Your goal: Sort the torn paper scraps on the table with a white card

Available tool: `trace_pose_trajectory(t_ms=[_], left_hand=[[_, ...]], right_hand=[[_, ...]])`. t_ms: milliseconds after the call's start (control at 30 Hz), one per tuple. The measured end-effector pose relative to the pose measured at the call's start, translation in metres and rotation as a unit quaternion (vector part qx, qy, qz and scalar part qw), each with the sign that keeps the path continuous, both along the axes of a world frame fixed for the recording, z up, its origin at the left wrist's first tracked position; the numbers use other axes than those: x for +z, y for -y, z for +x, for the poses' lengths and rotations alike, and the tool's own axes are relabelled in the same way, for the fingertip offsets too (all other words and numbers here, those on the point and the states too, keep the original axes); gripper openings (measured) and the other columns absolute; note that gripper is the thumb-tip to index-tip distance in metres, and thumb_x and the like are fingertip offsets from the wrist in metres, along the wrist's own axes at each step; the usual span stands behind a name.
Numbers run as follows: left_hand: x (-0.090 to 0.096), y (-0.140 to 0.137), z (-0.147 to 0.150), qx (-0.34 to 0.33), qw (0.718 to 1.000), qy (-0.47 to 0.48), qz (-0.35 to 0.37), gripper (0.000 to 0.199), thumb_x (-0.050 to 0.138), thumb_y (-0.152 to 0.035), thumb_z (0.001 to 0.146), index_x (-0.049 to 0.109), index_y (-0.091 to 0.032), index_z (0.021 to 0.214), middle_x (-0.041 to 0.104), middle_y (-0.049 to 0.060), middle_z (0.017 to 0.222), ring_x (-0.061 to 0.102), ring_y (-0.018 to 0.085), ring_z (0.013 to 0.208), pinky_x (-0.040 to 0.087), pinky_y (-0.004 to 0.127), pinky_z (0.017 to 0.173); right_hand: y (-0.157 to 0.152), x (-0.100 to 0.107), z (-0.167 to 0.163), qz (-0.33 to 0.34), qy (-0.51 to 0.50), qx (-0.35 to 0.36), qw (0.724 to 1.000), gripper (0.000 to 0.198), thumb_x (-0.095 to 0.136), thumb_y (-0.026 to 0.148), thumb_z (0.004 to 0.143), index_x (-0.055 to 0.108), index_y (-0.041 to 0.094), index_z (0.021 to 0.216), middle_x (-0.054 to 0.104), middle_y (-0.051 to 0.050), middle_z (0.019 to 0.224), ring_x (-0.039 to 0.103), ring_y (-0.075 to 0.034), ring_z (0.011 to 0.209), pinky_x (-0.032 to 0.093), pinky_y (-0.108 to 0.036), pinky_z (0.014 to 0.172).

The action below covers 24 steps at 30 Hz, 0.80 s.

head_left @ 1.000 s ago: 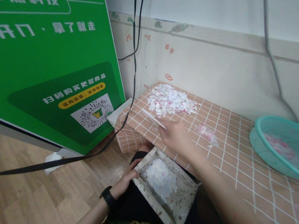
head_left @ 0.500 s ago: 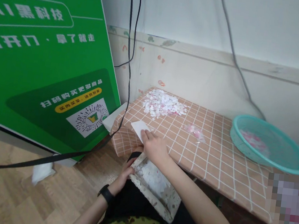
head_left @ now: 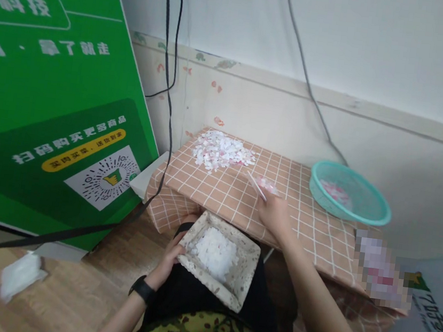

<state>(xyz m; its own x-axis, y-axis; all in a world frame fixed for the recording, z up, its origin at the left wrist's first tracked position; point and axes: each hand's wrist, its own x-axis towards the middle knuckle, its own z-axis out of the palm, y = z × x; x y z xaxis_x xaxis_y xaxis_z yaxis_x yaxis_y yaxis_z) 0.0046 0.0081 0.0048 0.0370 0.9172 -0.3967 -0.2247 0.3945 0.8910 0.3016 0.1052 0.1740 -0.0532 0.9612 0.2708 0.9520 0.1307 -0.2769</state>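
Observation:
My left hand [head_left: 174, 250], a dark watch on its wrist, is closed on the left rim of a shallow, speckled whitish tray [head_left: 245, 285] on my lap. A heap of small white flakes [head_left: 215, 251] lies in the tray. Over the table, my right hand [head_left: 272, 209] grips a thin white card [head_left: 257, 185], seen nearly edge-on. Just beyond that hand is a small clear packet [head_left: 266, 184] with pink and white pieces, partly hidden by hand and card. Farther back, a loose pile of white and pinkish pieces [head_left: 221, 150] is spread on the table.
A brown checked cloth covers the table [head_left: 218, 192] against the wall. On its right side stands a turquoise mesh basket [head_left: 369, 208] with pinkish contents. A tall green cabinet [head_left: 66, 82] is at left, with black cables [head_left: 169, 122] hanging before it. A white bag [head_left: 22, 273] lies on the floor.
My right hand has moved right with the card, from above the tray to beside the small packet. The tray's white heap is now in plain sight. The view has shifted to the right.

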Motion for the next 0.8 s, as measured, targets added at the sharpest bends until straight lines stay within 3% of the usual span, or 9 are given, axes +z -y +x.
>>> trace_pose_trajectory(t_ms=[200,333,500,800], left_hand=[[-0.004,0.001,-0.001,0.018,1.000,-0.008,-0.002,0.060,0.060,-0.034,0.063,0.060,-0.020,0.122,0.069,0.007,0.110,0.062,0.031,0.095,0.047,0.033,0.068],[-0.010,0.001,-0.003,-0.007,1.000,0.003,0.018,0.058,0.060,-0.034,0.067,0.059,-0.022,0.123,0.068,0.005,0.111,0.062,0.031,0.095,0.048,0.033,0.069],[-0.010,0.001,-0.002,-0.002,1.000,0.004,0.015,0.061,0.062,-0.035,0.064,0.059,-0.021,0.124,0.069,0.006,0.109,0.062,0.031,0.094,0.048,0.033,0.068],[-0.001,0.002,0.001,0.016,1.000,0.004,0.001,0.064,0.066,-0.040,0.060,0.061,-0.020,0.120,0.070,0.007,0.107,0.064,0.032,0.092,0.049,0.036,0.070]], right_hand=[[-0.002,0.007,0.054,0.012,-0.113,-0.138,0.984,0.043,0.048,0.039,0.083,0.073,0.011,0.104,0.073,-0.015,0.084,0.067,-0.031,0.079,0.045,-0.035,0.067],[0.007,0.005,0.069,0.041,-0.077,-0.213,0.973,0.040,0.045,0.036,0.083,0.072,0.010,0.097,0.072,-0.019,0.082,0.066,-0.032,0.078,0.042,-0.036,0.067],[0.010,-0.004,0.051,0.035,-0.042,-0.255,0.965,0.038,0.043,0.031,0.083,0.069,0.008,0.097,0.071,-0.022,0.084,0.066,-0.032,0.079,0.042,-0.037,0.070],[-0.022,-0.018,0.014,0.080,-0.230,-0.268,0.932,0.045,0.044,0.032,0.081,0.066,0.006,0.109,0.071,-0.023,0.100,0.067,-0.033,0.089,0.047,-0.036,0.072]])
